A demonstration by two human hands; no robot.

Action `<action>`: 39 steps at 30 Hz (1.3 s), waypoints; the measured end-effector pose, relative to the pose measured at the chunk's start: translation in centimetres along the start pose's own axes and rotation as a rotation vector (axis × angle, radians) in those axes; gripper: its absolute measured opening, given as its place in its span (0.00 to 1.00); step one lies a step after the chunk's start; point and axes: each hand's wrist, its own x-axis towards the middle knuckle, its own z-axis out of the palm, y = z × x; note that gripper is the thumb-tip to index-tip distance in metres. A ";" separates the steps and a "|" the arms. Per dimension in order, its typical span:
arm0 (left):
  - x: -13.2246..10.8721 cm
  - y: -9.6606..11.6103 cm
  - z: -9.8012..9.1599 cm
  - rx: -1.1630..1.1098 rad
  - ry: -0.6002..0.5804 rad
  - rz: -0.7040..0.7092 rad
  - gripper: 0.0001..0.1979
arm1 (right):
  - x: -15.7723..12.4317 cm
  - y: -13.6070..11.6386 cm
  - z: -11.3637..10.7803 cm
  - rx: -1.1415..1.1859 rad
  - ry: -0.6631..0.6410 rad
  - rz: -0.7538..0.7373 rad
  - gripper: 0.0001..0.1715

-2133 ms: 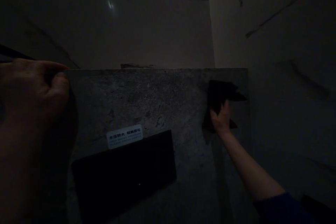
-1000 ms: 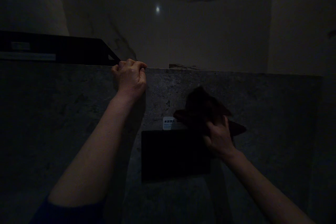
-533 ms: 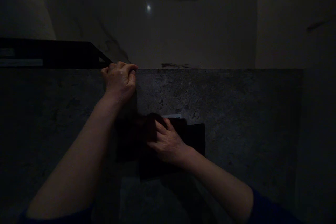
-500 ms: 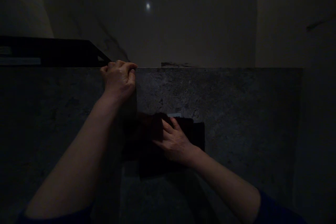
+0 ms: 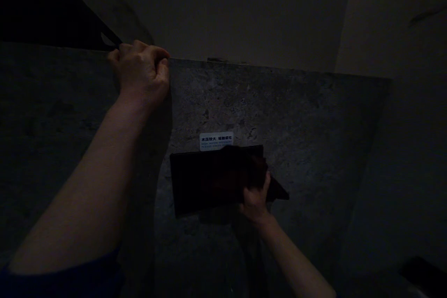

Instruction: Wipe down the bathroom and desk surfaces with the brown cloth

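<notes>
The light is very dim. My left hand [image 5: 141, 72] is closed over the top edge of a grey stone-look ledge [image 5: 293, 102], its fingers hooked over the rim. Lower and to the right, my right hand [image 5: 256, 202] presses a dark cloth [image 5: 277, 190] against the right end of a black rectangular panel [image 5: 206, 181] on the ledge's front face. One corner of the cloth sticks out to the right of the panel. Its colour is hard to make out, and most of my fingers are lost in shadow. Just above the panel is a small white label [image 5: 216, 141] with printed text.
A long black object [image 5: 45, 18] with a slanted end lies along the top of the ledge, beside my left hand. Behind rises a marbled wall [image 5: 272, 14]. At the lower right is a dark shape [image 5: 424, 274] I cannot identify.
My right hand has slid the cloth rightward across the black panel, uncovering its left part and the label. My left hand keeps its hold on the ledge while the view has tilted.
</notes>
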 end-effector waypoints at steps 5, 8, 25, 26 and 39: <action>-0.1 0.3 -0.3 0.046 -0.034 -0.015 0.20 | -5.3 0.6 0.5 0.055 -0.135 -0.091 0.24; -0.1 0.7 -0.4 0.095 -0.058 -0.032 0.21 | -1.4 3.0 -0.4 0.066 -0.148 -0.052 0.27; 0.0 0.4 0.1 0.100 -0.048 -0.057 0.18 | -3.1 -0.1 -0.7 0.067 -0.119 0.144 0.22; 0.0 0.4 0.1 0.094 -0.045 -0.072 0.18 | -2.1 -0.4 -0.9 0.069 -0.122 0.095 0.18; -0.2 -0.8 -0.3 0.012 -0.028 0.069 0.16 | 8.6 -13.0 0.3 0.323 -0.341 -0.826 0.20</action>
